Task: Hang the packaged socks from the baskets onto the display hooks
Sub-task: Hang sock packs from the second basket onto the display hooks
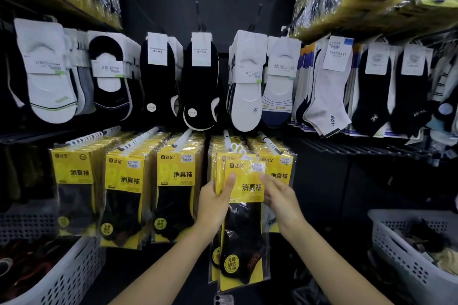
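A yellow-and-black sock pack [244,220] hangs in front of the fourth lower hook [229,142], its white hanger loops at the hook's tip. My left hand [215,203] grips the pack's left edge, thumb laid over the yellow card. My right hand [280,195] touches the pack's right edge with loosely bent fingers. More identical packs hang behind it on the same hook. Rows of the same yellow packs [128,188] fill the hooks to the left.
A white perforated basket [406,252] with dark socks stands at lower right, another basket [64,277] at lower left. Above hang rows of white and black ankle socks [200,82]. Bagged yellow stock sits on the top shelves. A phone lies at the bottom centre.
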Demonstrator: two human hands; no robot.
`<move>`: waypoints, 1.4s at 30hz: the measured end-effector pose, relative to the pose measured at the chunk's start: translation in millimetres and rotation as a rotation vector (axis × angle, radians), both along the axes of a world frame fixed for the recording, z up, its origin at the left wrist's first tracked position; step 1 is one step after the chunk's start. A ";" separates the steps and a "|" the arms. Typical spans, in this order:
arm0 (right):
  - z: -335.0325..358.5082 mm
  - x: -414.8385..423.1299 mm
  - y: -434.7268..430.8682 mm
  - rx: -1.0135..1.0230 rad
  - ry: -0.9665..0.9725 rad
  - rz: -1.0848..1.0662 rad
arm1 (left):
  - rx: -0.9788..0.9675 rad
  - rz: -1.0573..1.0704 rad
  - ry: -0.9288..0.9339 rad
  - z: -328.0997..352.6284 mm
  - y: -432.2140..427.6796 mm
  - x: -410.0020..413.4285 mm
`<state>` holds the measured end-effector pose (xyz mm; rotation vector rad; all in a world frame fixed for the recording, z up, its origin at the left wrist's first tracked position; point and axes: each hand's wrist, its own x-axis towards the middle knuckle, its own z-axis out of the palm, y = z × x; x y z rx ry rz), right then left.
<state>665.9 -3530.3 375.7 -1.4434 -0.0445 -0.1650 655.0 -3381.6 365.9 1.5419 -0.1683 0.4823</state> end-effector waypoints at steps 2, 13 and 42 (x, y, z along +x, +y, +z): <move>1.3 -5.9 5.3 0.021 -0.012 0.003 | -0.037 -0.014 -0.008 0.7 -1.6 -1.6; -24.9 1.4 -25.9 0.208 0.095 -0.015 | 0.040 -0.030 0.005 -2.8 16.4 -4.9; -37.7 53.6 -59.4 -0.034 0.071 -0.560 | -0.006 0.055 -0.048 -1.4 28.7 2.8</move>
